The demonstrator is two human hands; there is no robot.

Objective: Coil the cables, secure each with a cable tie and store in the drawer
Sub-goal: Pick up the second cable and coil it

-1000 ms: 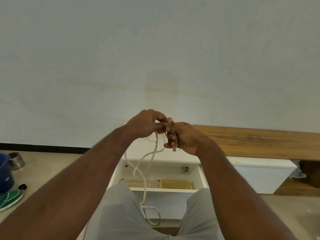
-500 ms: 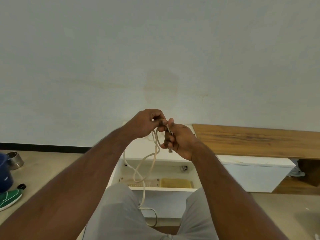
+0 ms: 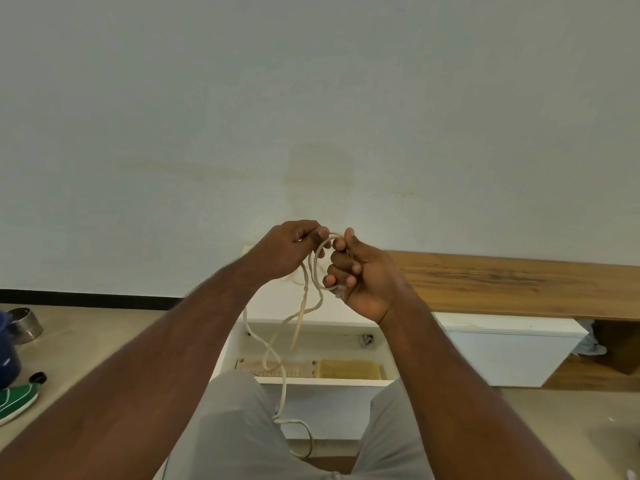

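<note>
A thin cream cable (image 3: pixel 304 306) hangs in loose strands from between my two hands, down past my knees to the floor. My left hand (image 3: pixel 287 249) pinches the cable near the top of a small loop. My right hand (image 3: pixel 360 271) has its fingers curled round that loop, and a clear plug end shows at its palm. Below the hands the white drawer (image 3: pixel 239 341) stands pulled out, with a pale perforated block and a yellow block inside. I see no cable tie.
A wooden bench top (image 3: pixel 519 282) runs to the right over a white cabinet (image 3: pixel 502 348). At the left on the floor are a steel bowl (image 3: pixel 24 323), a blue container (image 3: pixel 7 351), a black cap (image 3: pixel 37 377) and a green shoe (image 3: pixel 17 400). A plain wall stands ahead.
My right hand has turned palm up and the loop between my hands has widened. The hanging strands have shifted slightly and the tail on the floor has drawn upward.
</note>
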